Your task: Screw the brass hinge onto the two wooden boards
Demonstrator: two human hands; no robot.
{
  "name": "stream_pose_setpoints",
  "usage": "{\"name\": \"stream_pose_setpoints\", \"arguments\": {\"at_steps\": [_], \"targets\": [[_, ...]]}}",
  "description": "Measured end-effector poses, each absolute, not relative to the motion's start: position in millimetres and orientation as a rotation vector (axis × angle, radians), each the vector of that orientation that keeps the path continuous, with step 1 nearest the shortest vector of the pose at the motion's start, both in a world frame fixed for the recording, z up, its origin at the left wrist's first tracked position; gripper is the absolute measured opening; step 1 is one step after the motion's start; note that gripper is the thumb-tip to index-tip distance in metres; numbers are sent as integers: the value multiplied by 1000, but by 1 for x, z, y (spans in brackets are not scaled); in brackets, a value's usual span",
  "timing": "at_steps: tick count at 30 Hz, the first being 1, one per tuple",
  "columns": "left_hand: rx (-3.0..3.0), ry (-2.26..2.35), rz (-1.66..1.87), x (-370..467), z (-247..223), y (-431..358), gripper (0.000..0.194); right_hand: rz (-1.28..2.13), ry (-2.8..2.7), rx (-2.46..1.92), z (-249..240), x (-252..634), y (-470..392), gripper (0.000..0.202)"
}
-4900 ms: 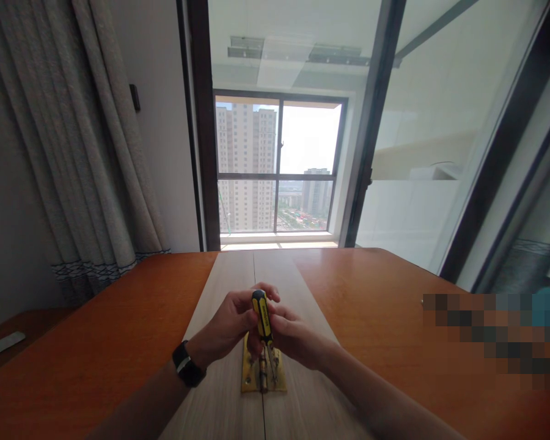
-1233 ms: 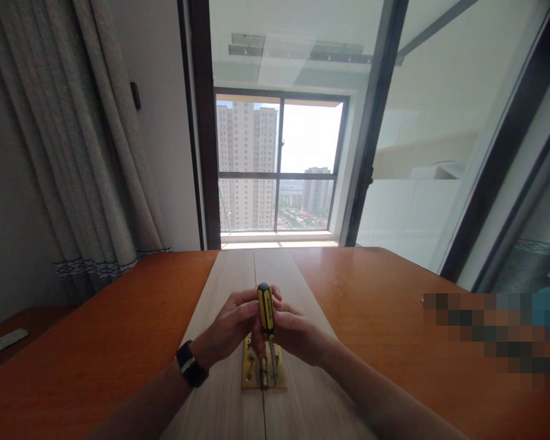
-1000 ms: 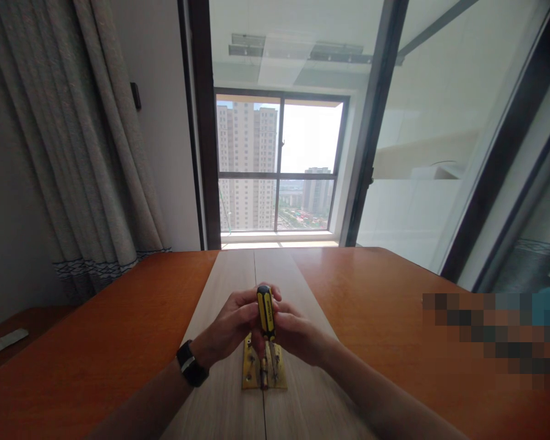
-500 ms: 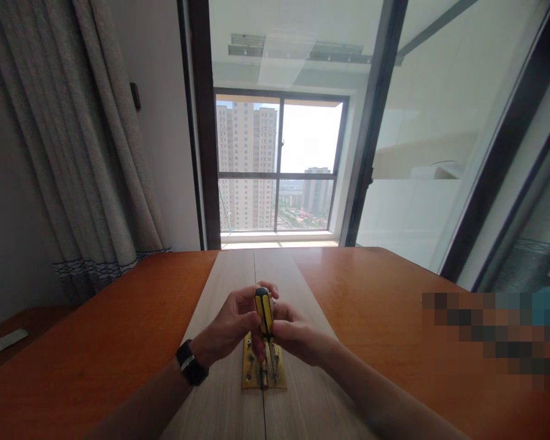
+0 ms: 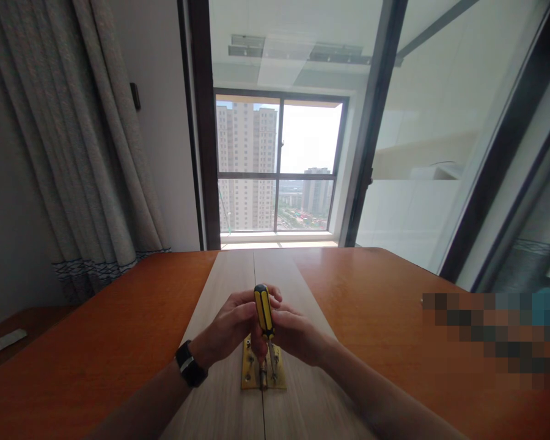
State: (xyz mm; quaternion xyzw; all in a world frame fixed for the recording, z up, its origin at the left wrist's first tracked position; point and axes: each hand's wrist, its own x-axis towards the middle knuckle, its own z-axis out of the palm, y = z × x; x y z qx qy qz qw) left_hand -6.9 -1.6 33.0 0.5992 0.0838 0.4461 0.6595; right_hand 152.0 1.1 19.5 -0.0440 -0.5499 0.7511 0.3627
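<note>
A screwdriver [image 5: 263, 310] with a yellow and black handle stands nearly upright between my hands. Its thin shaft runs down to a screw in the right leaf of a brass hinge [image 5: 250, 377]. My left hand [image 5: 239, 319], wearing a black wristband, closes on the handle from the left, with some fingers behind it. From the right, my right hand [image 5: 299, 333] has its thumb and fingers closed at the handle; part of its grip is hidden. The hinge lies across the seam between two pale wooden boards [image 5: 201, 400], several screws standing in its holes. My hands cover its far end.
Under the boards is an orange-brown wooden table [image 5: 376, 305]. A grey curtain [image 5: 96, 153] hangs at the left. Behind the table's far edge are a dark-framed glass door [image 5: 369, 134] and a window [image 5: 282, 165]. A pixelated patch blurs the right side.
The right thumb has shifted up along the handle, and the fingers of both hands have moved slightly around it. The screwdriver's handle looks turned a little; hinge and boards remain in place.
</note>
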Motion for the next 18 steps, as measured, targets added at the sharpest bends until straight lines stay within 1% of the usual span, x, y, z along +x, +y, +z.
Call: {"name": "stream_pose_setpoints", "arguments": {"at_steps": [6, 12, 18], "targets": [[1344, 192, 1022, -6, 33, -4, 36, 1949, -1410, -102, 19, 151, 1, 43], [1394, 159, 996, -5, 33, -4, 37, 1846, -1535, -103, 20, 153, 1, 45], [1368, 183, 1036, -4, 36, -7, 42, 1888, -1518, -127, 23, 153, -1, 41]]}}
